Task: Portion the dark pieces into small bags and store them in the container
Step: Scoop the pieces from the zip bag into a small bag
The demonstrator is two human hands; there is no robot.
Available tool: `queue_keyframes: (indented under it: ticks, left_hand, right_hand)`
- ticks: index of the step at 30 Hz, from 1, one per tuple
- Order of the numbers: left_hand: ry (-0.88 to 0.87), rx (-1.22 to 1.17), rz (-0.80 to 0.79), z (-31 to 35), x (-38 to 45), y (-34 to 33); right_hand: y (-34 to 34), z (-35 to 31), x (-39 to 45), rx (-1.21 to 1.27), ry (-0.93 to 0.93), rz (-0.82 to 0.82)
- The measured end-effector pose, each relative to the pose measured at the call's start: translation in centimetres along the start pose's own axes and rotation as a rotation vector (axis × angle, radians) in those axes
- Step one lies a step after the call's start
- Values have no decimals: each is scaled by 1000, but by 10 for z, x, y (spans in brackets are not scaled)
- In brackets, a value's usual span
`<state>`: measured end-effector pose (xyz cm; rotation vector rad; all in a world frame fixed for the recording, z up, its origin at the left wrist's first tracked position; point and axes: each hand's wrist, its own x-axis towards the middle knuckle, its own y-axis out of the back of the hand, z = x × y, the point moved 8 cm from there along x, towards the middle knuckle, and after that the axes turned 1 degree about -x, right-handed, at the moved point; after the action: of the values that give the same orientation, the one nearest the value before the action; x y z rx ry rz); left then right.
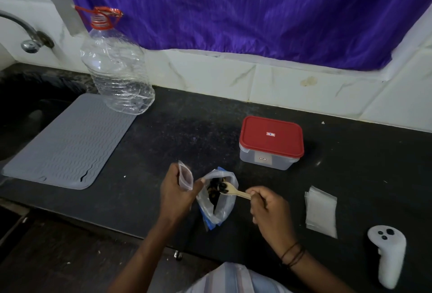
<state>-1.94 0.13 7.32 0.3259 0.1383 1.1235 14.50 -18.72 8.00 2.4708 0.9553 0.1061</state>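
My left hand [175, 193] holds a small clear zip bag [185, 176] upright, its mouth facing up. My right hand [268, 208] grips the handle of a wooden spoon [233, 191]. The spoon's bowl carries dark pieces [222, 186] and sits over the mouth of a larger clear plastic bag [218, 201] lying on the black counter. More dark pieces show inside that bag. A clear container with a red lid [271, 139] stands shut behind and to the right of the bag. A stack of small clear bags [321, 212] lies flat to the right of my right hand.
A grey ribbed mat [67, 143] lies at the left beside a dark sink. An empty clear water bottle [117, 68] stands at the mat's far corner. A white controller [388, 255] rests near the counter's front right edge. A purple curtain hangs behind.
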Motion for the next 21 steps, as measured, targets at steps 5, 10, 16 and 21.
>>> queue_keyframes:
  ticks: [5, 10, 16, 21]
  left_hand:
    - [-93, 28, -41, 21, -3, -4]
    - [-127, 35, -95, 27, -6, -9]
    - [-158, 109, -105, 32, -6, -13]
    - [-222, 161, -112, 34, -6, -19]
  right_hand:
    - [20, -16, -7, 152, -14, 26]
    - [29, -47, -10, 267, 19, 10]
    - [17, -72, -12, 275, 88, -41]
    - [9, -79, -10, 124, 196, -35]
